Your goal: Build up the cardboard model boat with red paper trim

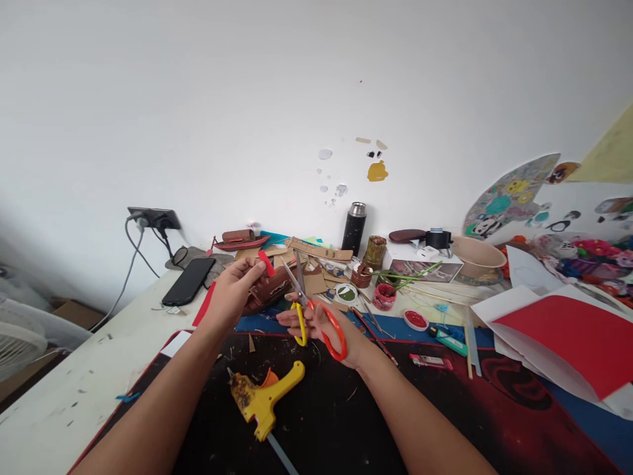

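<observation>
Between the thumb and fingers of my left hand (pixel 236 285) is a small red strip (pixel 266 262) with a notched edge. My right hand (pixel 324 328) has its fingers in the handles of a pair of scissors (pixel 334 333), one handle orange and the other yellow. The blades are spread and point up toward the red strip, apart from it. Behind the hands lies a brown model boat (pixel 264 295), partly hidden by my left hand. Below them a yellow hot glue gun (pixel 267 400) rests on the black mat (pixel 326 422).
A phone (pixel 188 282) lies at the left. Along the wall stand a black thermos (pixel 355 229), paint jars (pixel 384 297) and a bowl (pixel 479 255). Cardboard scraps (pixel 316 282) crowd the middle back. Red paper (pixel 568 336), a teal cutter (pixel 449 340) and a paint lid (pixel 416 320) are at the right.
</observation>
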{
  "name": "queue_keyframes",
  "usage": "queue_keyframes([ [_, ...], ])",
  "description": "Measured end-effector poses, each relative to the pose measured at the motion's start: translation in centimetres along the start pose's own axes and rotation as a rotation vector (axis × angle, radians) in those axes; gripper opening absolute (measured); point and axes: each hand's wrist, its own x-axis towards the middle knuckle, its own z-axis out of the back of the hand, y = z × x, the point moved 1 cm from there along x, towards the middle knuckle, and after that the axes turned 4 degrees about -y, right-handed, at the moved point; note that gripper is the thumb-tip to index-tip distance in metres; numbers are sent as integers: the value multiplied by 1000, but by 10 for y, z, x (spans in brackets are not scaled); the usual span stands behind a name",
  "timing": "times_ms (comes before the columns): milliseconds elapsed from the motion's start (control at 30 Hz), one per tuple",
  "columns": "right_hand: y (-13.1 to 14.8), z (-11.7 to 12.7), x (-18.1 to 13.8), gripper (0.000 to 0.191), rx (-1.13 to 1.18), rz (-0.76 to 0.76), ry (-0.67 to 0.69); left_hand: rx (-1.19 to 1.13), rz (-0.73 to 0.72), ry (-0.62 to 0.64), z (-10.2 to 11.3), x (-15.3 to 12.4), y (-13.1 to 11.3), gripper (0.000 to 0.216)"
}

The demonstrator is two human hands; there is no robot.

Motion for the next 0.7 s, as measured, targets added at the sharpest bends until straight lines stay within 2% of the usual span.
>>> queue_keyframes([
  [133, -2, -2, 1, 85, -71, -23, 3, 7, 3, 18, -2, 0, 0, 45],
  [367, -15, -3, 3, 69, -258, 0, -151, 25, -14, 11, 0, -1, 2, 46],
  [533, -16, -4, 0, 54, -354, 37, -162, 50, 14, 25, -2, -4, 1, 49],
  [700, -7, -11, -2, 51, -361, 32, -161, 1, 79, 65, -8, -9, 3, 48],
])
